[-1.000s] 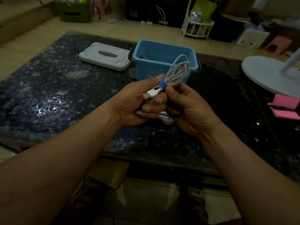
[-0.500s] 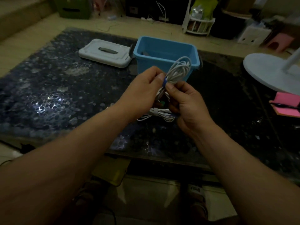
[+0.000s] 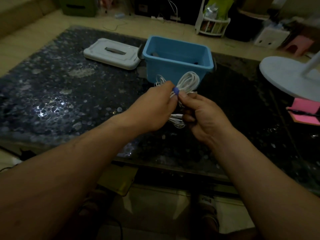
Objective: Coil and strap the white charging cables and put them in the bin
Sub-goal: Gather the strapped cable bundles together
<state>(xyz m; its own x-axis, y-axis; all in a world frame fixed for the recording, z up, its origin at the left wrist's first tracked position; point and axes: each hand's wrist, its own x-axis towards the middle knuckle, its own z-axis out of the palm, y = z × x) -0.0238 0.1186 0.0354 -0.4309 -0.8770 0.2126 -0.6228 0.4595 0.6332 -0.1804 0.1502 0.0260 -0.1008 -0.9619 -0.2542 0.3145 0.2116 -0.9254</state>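
Farthest left, a dark speckled table (image 3: 52, 94) takes up most of the view, with bright glints on its glossy top. A pale grey lid (image 3: 112, 53) with a dark handle lies flat on it, just beside the left wall of the blue bin (image 3: 178, 58); the bin stands open-topped toward the table's far edge.

Nearer the camera, the left hand (image 3: 155, 108) reaches in from the lower left. Its fingers are curled, and their tips pinch a coiled white charging cable (image 3: 188, 82) at its waist. Right there a blue strap (image 3: 175, 90) is wrapped round the bundle. The cable's loops fan up and to the right, in front of the bin's near wall and outside it, and smaller loops poke out past the left fingertips.

The right hand (image 3: 204, 115) meets the strap from the other side, thumb and forefinger clamped on the bundle and the remaining fingers folded into the palm. Between the hands, lower down, a second white cable bundle (image 3: 176, 119) shows; I cannot tell whether it lies on the table or is held.

Further right stands a round white base (image 3: 290, 75), and below it is a pink notepad (image 3: 304, 111).
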